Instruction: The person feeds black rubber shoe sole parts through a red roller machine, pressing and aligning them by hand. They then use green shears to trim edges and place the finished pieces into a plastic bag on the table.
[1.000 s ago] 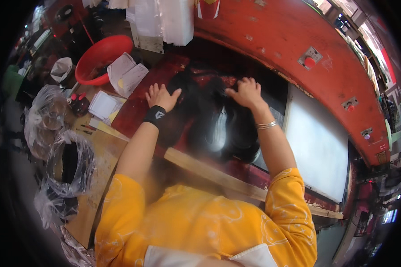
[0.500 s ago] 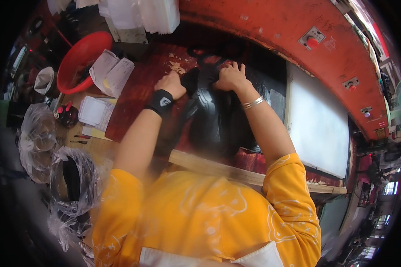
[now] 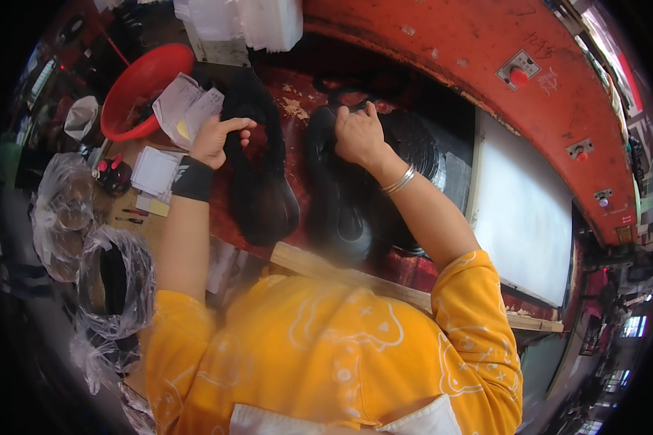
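Note:
A long black piece [image 3: 265,206] with a rounded near end lies left of centre on the dark red surface. My left hand [image 3: 216,140] is at its upper left side, fingers curled over the edge and thumb stretched out across it. Right of it is a second long black piece [image 3: 326,196], shiny, with a rounded near end. My right hand [image 3: 359,136] is closed at its far end; its fingertips are partly hidden. A pile of black layered, ridged material [image 3: 415,141] sits just right of that hand.
Over the far right runs a red machine beam [image 3: 442,36] with red buttons. A white board [image 3: 522,210] lies below it. Nearest me is a wooden strip [image 3: 319,270]. At left are a red basin [image 3: 112,109], papers [image 3: 154,172], pens and clear plastic bags [image 3: 62,217].
My left hand has moved left, and a black piece now lies on that side, apart from the other. My right hand has shifted slightly left, its fingers more curled.

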Motion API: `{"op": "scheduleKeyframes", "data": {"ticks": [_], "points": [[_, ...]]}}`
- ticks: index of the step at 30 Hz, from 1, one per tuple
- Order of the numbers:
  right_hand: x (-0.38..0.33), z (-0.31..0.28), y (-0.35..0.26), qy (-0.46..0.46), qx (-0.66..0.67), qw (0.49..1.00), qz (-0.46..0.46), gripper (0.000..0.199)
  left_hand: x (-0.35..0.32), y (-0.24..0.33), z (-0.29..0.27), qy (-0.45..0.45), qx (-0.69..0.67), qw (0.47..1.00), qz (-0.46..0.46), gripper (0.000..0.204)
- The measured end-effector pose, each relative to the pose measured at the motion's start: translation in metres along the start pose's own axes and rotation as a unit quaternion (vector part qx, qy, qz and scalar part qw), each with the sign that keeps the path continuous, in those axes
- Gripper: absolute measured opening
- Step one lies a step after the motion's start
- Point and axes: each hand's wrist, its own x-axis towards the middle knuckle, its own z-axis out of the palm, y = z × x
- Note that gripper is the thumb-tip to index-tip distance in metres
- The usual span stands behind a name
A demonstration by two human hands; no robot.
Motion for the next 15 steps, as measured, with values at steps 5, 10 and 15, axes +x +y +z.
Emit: {"op": "scheduleKeyframes", "data": {"ticks": [5,10,15], "points": [[-0.008,-0.020,0.012,0.040,0.158,0.987,0.013,0.050,-0.031,0.023,-0.008,0.010,0.036,0.998,-0.047,0.024],[-0.037,-0.056,0.016,0.173,0.274,0.943,-0.073,0.056,-0.050,0.013,-0.013,-0.245,-0.154,0.957,-0.025,0.032],[-0.070,-0.087,0.011,0.147,0.436,0.887,-0.050,0.059,-0.051,0.005,0.029,-0.231,-0.214,0.947,0.061,0.061]]}}
